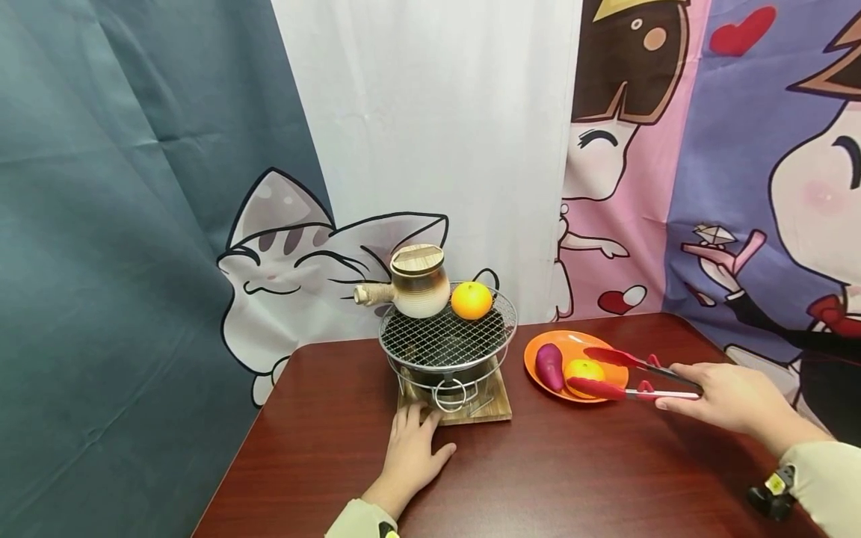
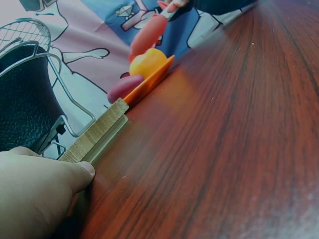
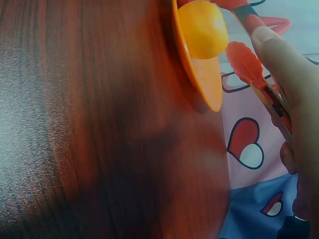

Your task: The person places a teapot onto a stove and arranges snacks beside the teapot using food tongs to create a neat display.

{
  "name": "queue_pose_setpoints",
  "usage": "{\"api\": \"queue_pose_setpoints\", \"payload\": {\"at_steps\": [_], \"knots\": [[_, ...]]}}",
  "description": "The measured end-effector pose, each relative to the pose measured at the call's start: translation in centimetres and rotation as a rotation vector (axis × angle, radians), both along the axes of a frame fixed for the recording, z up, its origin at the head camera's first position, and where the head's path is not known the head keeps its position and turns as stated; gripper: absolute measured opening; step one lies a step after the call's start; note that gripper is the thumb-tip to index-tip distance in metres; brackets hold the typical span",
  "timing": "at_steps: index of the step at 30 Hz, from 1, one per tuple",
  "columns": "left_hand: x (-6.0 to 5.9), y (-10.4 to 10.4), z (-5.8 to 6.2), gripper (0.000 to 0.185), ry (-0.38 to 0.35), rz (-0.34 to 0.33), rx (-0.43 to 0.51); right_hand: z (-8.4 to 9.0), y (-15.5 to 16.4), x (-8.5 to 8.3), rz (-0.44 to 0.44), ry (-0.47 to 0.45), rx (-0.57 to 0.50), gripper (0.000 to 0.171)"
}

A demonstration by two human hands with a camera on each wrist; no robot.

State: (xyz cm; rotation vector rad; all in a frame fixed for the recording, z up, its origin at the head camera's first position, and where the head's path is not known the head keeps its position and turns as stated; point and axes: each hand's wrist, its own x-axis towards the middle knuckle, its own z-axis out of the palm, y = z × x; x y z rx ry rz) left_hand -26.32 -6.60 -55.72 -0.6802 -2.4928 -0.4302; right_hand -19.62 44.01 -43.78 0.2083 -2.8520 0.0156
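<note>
right hand (image 1: pixel 729 394) gripping tongs (image 1: pixel 625 377), orange (image 1: pixel 584 371)

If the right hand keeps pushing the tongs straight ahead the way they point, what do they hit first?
Most likely the orange on the orange plate: the tongs in the right hand already straddle it, open. The purple sweet potato lies just beyond.

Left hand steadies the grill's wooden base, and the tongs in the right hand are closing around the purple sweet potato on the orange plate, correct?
Not quite. The head view shows the tongs straddling the orange, not the purple sweet potato beside it on the orange plate. The rest holds: the left hand touches the wooden base, and the right hand holds the tongs.
</note>
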Motion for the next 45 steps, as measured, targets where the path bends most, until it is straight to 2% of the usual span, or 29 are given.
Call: {"api": "queue_pose_setpoints", "payload": {"at_steps": [7,14,20,25,34,40,45], "knots": [[-0.2,0.1,-0.2,0.055,0.03,-0.005,0.005,-0.7,0.0,0.1,-0.01,0.005,0.0,0.08],[-0.1,0.0,-0.1,0.055,-0.01,0.005,-0.007,-1.2,0.1,0.0,0.001,0.012,0.02,0.08],[-0.1,0.0,-0.2,0.055,0.007,0.007,-0.003,-1.3,0.0,0.1,0.013,0.019,0.036,0.081],[-0.1,0.0,-0.1,0.054,-0.01,0.006,-0.004,-1.3,0.0,0.1,0.012,0.016,0.039,0.079],[-0.1,0.0,-0.1,0.054,-0.023,0.009,-0.01,-0.6,0.2,0.2,0.014,0.016,0.051,0.079],[-0.2,0.0,-0.2,0.054,-0.001,0.003,0.002,0.2,0.2,0.1,0.029,0.064,0.062,0.078],[-0.2,0.0,-0.3,0.055,0.02,-0.005,0.01,1.3,0.0,-0.1,-0.004,0.021,0.069,0.083]]}}
